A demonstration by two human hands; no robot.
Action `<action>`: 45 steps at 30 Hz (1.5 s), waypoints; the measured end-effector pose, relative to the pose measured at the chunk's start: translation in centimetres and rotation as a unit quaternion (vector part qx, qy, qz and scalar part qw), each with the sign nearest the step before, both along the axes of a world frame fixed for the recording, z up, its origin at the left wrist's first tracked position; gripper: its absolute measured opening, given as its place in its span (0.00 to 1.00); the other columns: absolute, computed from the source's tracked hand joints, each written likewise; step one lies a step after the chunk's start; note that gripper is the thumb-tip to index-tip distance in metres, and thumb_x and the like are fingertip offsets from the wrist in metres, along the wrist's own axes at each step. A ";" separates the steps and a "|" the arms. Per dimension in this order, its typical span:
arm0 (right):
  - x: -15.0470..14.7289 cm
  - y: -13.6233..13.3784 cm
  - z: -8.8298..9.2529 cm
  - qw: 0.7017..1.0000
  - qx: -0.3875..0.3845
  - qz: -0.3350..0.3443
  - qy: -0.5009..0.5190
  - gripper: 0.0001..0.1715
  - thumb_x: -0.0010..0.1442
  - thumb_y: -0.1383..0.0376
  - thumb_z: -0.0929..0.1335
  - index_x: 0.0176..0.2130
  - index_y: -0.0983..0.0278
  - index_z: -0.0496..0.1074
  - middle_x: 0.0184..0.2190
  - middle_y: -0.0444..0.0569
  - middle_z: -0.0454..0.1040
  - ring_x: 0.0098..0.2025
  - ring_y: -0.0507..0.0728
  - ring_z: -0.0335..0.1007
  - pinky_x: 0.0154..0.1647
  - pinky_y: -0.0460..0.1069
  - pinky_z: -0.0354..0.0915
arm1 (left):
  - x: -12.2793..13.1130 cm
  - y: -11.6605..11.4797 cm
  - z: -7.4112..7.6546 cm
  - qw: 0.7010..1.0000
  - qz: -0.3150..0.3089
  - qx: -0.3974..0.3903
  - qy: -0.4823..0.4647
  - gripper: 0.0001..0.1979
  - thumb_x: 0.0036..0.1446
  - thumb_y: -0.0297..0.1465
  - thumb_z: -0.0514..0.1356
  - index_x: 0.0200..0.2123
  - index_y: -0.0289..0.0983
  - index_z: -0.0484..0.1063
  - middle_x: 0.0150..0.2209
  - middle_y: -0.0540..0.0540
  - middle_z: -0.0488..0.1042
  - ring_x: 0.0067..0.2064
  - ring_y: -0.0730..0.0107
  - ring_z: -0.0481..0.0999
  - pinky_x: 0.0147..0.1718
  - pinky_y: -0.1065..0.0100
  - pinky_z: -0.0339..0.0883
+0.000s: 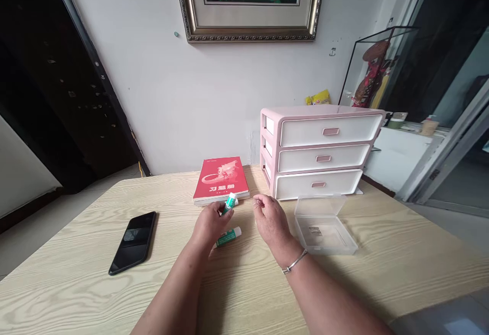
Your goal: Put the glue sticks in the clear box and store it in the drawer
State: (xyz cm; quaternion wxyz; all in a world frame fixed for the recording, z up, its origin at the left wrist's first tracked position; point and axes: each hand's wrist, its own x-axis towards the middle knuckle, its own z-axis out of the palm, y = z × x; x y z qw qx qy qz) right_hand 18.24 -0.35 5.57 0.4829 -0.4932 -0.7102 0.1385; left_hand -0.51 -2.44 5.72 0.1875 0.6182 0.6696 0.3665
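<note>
My left hand is closed around a green glue stick with a white cap, held tilted upward just in front of the red book. Below that hand a second glue stick, also green with a white end, lies on the table; its left end is partly covered by my wrist. My right hand, with a silver bracelet at the wrist, is a short way to the right of the held stick. Its fingers are curled in, and what they may hold is hidden. Beside it stands a clear plastic box with its lid raised.
A black phone lies on the wooden table at the left. Behind the box stands a pink and white drawer unit against the wall, with a yellow packet showing behind its top. A framed picture hangs above.
</note>
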 end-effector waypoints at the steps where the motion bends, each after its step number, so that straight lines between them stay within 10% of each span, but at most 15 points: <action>1: -0.1 -0.2 0.1 1.000 -0.003 0.016 0.026 0.17 0.69 0.60 0.60 0.45 0.63 0.74 0.42 0.52 0.78 0.45 0.58 0.72 0.47 0.50 0.63 | 0.0 -0.4 0.2 0.998 -0.017 0.013 -0.065 0.16 0.59 0.44 0.59 0.39 0.37 0.72 0.35 0.45 0.77 0.37 0.62 0.77 0.34 0.66 0.70; 6: -0.8 -1.4 0.3 0.985 -0.068 0.108 0.119 0.25 0.70 0.50 0.56 0.43 0.62 0.73 0.32 0.48 0.77 0.35 0.55 0.72 0.37 0.48 0.65 | 0.6 -2.1 0.5 0.905 -0.103 0.055 -0.408 0.19 0.52 0.40 0.68 0.41 0.36 0.68 0.37 0.43 0.77 0.38 0.61 0.78 0.33 0.64 0.73; 11: -1.6 -1.2 -0.5 0.952 -0.142 0.178 0.203 0.27 0.69 0.47 0.55 0.37 0.63 0.70 0.30 0.47 0.75 0.28 0.54 0.69 0.29 0.47 0.64 | 2.5 -2.9 0.4 0.871 -0.160 0.006 -0.464 0.20 0.50 0.36 0.70 0.41 0.37 0.66 0.35 0.44 0.78 0.35 0.62 0.79 0.35 0.62 0.73; 18: -1.1 -0.1 -0.7 0.983 -0.100 0.062 0.138 0.15 0.66 0.57 0.59 0.37 0.61 0.69 0.32 0.48 0.75 0.34 0.56 0.70 0.35 0.48 0.63 | 2.8 -3.8 0.9 0.986 -0.137 0.050 -0.084 0.15 0.57 0.43 0.63 0.41 0.38 0.71 0.32 0.46 0.75 0.33 0.65 0.74 0.31 0.67 0.63; 23: -0.9 -0.4 -0.4 0.987 -0.106 0.067 0.098 0.12 0.61 0.66 0.59 0.39 0.61 0.70 0.22 0.41 0.70 0.25 0.54 0.65 0.26 0.46 0.57 | 3.5 -4.6 2.0 0.972 -0.174 0.050 0.150 0.15 0.67 0.43 0.51 0.37 0.38 0.68 0.32 0.46 0.73 0.33 0.64 0.71 0.31 0.67 0.58; 28: -0.9 -1.1 0.4 0.983 -0.083 0.112 0.118 0.13 0.58 0.69 0.59 0.36 0.61 0.70 0.14 0.35 0.58 0.18 0.51 0.55 0.20 0.45 0.52 | 3.1 -5.1 3.3 0.967 -0.249 -0.053 0.000 0.22 0.65 0.50 0.49 0.30 0.38 0.62 0.25 0.52 0.64 0.25 0.73 0.62 0.25 0.71 0.57; 35: -0.7 -2.3 0.8 0.970 -0.056 0.208 0.112 0.13 0.61 0.72 0.57 0.39 0.60 0.67 0.15 0.36 0.66 0.18 0.51 0.69 0.21 0.43 0.61 | 1.4 -4.6 2.2 0.888 -0.316 -0.200 -0.267 0.24 0.61 0.53 0.54 0.37 0.36 0.68 0.19 0.58 0.55 0.16 0.81 0.51 0.11 0.76 0.53; 45: 0.0 -3.6 1.7 0.966 0.078 0.245 0.037 0.11 0.62 0.72 0.59 0.39 0.61 0.66 0.16 0.37 0.71 0.21 0.52 0.71 0.30 0.46 0.66 | 0.4 -4.2 1.5 0.811 -0.391 -0.247 -0.357 0.22 0.60 0.49 0.57 0.35 0.34 0.70 0.15 0.59 0.55 0.12 0.82 0.50 0.09 0.76 0.58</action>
